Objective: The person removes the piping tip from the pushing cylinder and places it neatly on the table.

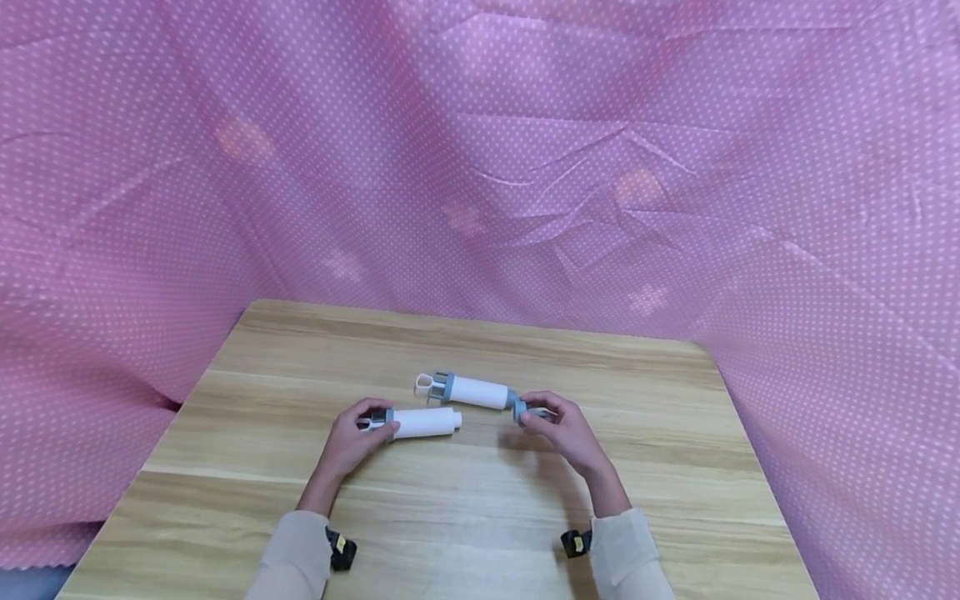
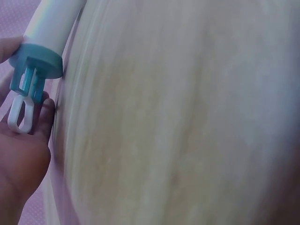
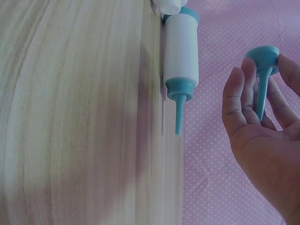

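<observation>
My left hand (image 1: 351, 442) grips a white-barrelled syringe (image 1: 423, 422) by its teal collar (image 2: 40, 60). The white pull loop (image 2: 21, 114) points back toward the palm, and the barrel's bare white neck faces right. In my right hand (image 1: 567, 433) a teal nozzle (image 3: 265, 57) is pinched by its round cap between thumb and fingertips, its thin spout running down toward the palm. Just behind both hands lies a second white syringe (image 1: 480, 392) with a teal nozzle fitted on its right end and its loop handle at the left.
The wooden table (image 1: 465, 517) carries these things near its middle. Beyond its edges hangs a pink dotted cloth (image 1: 480, 167), which surrounds the back and sides. Dark wrist cameras sit at both cuffs.
</observation>
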Motion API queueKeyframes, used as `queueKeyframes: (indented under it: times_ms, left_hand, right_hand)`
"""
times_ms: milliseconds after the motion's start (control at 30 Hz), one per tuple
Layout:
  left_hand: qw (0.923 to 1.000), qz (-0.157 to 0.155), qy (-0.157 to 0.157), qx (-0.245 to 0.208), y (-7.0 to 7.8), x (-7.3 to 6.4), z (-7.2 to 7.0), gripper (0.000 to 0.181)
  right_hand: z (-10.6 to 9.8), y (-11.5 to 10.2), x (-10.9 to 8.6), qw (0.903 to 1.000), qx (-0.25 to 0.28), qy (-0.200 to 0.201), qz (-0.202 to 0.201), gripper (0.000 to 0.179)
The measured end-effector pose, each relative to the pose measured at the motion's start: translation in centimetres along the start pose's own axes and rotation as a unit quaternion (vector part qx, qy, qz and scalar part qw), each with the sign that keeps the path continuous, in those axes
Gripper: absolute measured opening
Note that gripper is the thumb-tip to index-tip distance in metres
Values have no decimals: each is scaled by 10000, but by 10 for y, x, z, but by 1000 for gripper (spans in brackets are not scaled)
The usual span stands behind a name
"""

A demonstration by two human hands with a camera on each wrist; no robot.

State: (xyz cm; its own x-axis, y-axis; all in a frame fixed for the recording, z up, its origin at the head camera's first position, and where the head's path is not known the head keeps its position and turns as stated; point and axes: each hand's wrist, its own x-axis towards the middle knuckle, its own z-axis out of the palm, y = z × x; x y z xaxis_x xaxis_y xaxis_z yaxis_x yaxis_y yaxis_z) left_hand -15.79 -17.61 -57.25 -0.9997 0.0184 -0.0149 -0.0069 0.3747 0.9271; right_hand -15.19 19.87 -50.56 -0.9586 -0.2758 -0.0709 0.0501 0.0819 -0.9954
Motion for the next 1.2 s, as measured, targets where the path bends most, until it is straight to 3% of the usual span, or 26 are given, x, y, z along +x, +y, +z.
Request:
queueKeyframes:
  times_ms: [100, 300, 633, 800, 933, 1100, 1200]
  left_hand:
    - [9999, 102, 92, 96, 3, 1, 0, 41]
    - [9958, 532, 690, 280, 15, 2, 0, 32]
    - [9787, 1629, 1182, 399, 52, 1, 6, 30]
    - [9744, 1926, 1150, 143, 65, 1, 15, 29]
    - [9749, 1985, 1007, -61, 72, 1, 23, 30]
    - [9758, 1946, 724, -680, 82, -2, 34, 35]
    - [9769, 1771, 488, -1092, 89, -3, 41, 38]
  right_hand:
    - [-1, -1, 1, 10000, 37, -8, 43, 38]
    - [-2, -3, 2, 10000, 2, -22, -18, 37]
    - [-1, -9, 5, 9995, 20, 178, -256, 37]
    - [0, -12, 6, 9992, 197, 227, -276, 36]
    - [2, -13, 6, 9990, 265, 213, -277, 37]
    - [7, -14, 5, 9989, 315, 212, -279, 37]
    - [10, -14, 5, 9985, 378, 237, -323, 37]
